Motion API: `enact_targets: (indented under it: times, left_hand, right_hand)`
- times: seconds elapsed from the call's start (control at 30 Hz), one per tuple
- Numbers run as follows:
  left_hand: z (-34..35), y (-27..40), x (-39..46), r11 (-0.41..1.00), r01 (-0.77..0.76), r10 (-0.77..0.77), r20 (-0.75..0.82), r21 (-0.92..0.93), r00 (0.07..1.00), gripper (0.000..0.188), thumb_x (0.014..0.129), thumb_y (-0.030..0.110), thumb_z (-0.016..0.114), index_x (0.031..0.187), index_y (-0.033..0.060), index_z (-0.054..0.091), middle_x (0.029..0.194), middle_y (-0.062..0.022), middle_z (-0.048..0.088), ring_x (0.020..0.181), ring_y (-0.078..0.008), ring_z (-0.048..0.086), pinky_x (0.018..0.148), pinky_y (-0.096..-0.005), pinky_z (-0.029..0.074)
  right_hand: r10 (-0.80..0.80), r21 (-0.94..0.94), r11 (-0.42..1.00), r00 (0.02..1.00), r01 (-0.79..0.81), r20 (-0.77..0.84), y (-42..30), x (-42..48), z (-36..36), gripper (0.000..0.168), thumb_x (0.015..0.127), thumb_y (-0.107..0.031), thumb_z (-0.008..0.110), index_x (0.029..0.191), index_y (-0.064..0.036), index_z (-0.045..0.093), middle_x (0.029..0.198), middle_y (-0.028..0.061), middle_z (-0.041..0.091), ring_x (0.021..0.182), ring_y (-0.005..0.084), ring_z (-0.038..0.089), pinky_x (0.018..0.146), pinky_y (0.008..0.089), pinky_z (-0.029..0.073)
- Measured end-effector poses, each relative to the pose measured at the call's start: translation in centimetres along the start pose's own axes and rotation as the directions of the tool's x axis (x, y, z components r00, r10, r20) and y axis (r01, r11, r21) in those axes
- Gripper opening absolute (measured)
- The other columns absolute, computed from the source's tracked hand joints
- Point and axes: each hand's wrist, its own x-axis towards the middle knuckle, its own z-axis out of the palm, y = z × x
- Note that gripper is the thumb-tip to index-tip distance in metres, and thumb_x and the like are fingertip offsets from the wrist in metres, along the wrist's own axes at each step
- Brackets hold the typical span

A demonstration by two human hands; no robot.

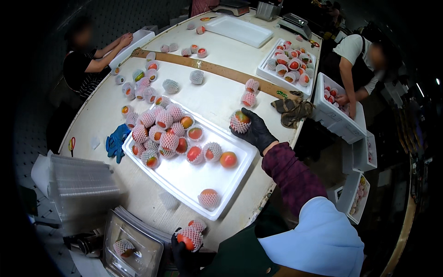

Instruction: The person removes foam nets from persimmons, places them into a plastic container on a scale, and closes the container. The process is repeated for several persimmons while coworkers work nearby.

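Note:
My right hand (259, 132), in a black glove, grips a red-green tomato (241, 121) in a white foam net above the tray's far right edge. Low in the view, my black-gloved left hand (182, 254) holds another netted red tomato (188, 239). A second netted tomato (198, 224) touches it; whether the hand bears that one too, I cannot tell. Between my hands lies a white foam tray (180, 180) with a heap of netted tomatoes (164, 119) at its far left. One bare tomato (228, 159) and a netted one (209, 198) sit nearer me.
Clear plastic trays (83, 194) are stacked at left; a clear container (145, 249) before them holds one netted tomato (124, 248). A blue glove (117, 142), scissors (72, 144) and camouflage cloth (292, 109) lie on the table (214, 74). Two people reach into white boxes (341, 119) at the sides.

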Motion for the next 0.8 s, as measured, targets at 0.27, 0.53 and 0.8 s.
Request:
enact_targets:
  times: [0.27,0.53,0.8]
  left_hand:
    - [3.4,0.1,2.4,0.982,-0.169,0.148,-0.217,-0.081,0.965,0.055,0.080,0.020,0.059,0.127,0.0038,0.038,0.116,-0.0148,0.049,0.109,-0.0289,0.050,0.094,-0.0442,0.042]
    - [4.2,-1.0,1.4,0.954,-0.279,0.250,-0.221,-0.110,0.943,0.055,0.086,0.024,0.056,0.133,0.0041,0.034,0.121,-0.0125,0.046,0.114,-0.0238,0.047,0.095,-0.0389,0.042]
    - [4.5,-0.5,-1.5,0.667,-0.352,0.626,-0.238,0.656,0.742,0.064,0.078,0.003,0.065,0.134,0.0029,0.035,0.126,-0.0111,0.044,0.113,-0.0193,0.045,0.091,-0.0325,0.042]
  right_hand:
    - [-0.416,0.104,0.905,0.909,0.413,0.004,-9.2,13.8,-1.8,0.045,0.081,-0.037,0.065,0.110,-0.006,0.050,0.098,0.0131,0.061,0.089,0.0303,0.061,0.085,0.0441,0.050]
    - [0.104,-0.777,0.518,0.876,0.357,0.472,4.9,-0.3,10.3,0.031,0.090,-0.024,0.055,0.114,-0.004,0.055,0.094,0.0078,0.064,0.082,0.0137,0.062,0.070,0.0251,0.049]
    - [0.408,-0.831,0.463,0.758,0.309,0.509,18.7,-16.7,6.9,0.025,0.083,-0.010,0.065,0.102,0.002,0.056,0.085,0.0074,0.057,0.075,0.0119,0.056,0.069,0.0251,0.047]
